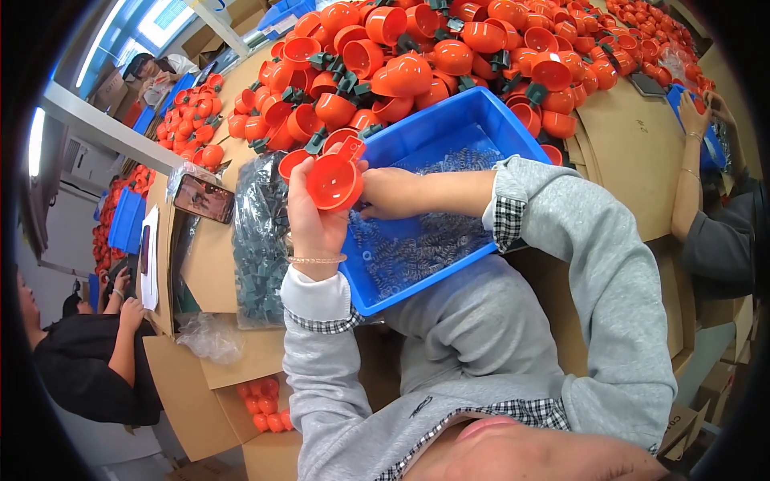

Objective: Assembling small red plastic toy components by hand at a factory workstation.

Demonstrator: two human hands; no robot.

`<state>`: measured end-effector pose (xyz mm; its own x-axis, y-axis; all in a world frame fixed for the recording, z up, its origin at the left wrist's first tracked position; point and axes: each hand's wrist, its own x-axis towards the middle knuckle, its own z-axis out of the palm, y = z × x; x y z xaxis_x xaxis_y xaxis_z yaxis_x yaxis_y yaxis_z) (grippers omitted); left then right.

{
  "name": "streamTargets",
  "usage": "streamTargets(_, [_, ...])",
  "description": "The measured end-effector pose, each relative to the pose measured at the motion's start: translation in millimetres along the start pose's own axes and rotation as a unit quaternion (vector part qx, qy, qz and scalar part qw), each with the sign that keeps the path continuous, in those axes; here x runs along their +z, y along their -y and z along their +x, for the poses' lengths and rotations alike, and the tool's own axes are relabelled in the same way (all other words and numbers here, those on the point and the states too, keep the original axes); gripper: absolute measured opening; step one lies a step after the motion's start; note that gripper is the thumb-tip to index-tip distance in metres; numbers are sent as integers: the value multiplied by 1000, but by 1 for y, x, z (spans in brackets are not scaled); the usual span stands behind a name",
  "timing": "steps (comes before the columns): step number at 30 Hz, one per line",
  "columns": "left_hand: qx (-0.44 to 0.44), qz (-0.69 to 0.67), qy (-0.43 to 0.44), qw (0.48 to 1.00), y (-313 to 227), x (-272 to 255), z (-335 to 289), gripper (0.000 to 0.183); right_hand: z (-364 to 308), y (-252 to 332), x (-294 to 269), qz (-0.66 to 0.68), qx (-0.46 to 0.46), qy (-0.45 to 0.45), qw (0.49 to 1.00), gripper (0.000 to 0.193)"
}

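Note:
My left hand [315, 215] is closed around a small orange-red plastic cup [334, 181], whose open side faces up. A short tab with a hole sticks up from the cup's rim. Right beside it is my right hand [391, 193], its fingers curled in behind the cup and largely hidden; what they pinch, if anything, does not show. Both hands are over a blue plastic bin [370, 309] in front of me, which holds many small metal coil springs [417, 248].
A large heap of orange cups [409, 74] with dark green clips lies beyond the bin. To the left are a clear bag of dark green plastic parts [261, 264] and a phone [204, 199]. Cardboard boxes [188, 385] stand lower left. Other people work at both sides.

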<state>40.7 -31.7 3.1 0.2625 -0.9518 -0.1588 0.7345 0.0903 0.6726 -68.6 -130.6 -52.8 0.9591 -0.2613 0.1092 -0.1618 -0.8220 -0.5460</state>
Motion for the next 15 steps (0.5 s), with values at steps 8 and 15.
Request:
streamTargets(8, [136, 100, -69, 983, 6, 2, -5, 29, -20, 11, -85, 73, -24, -149, 986, 7])
streamTargets(15, [136, 144, -87, 976, 9, 7, -5, 29, -17, 15, -85, 175, -62, -274, 944, 8])
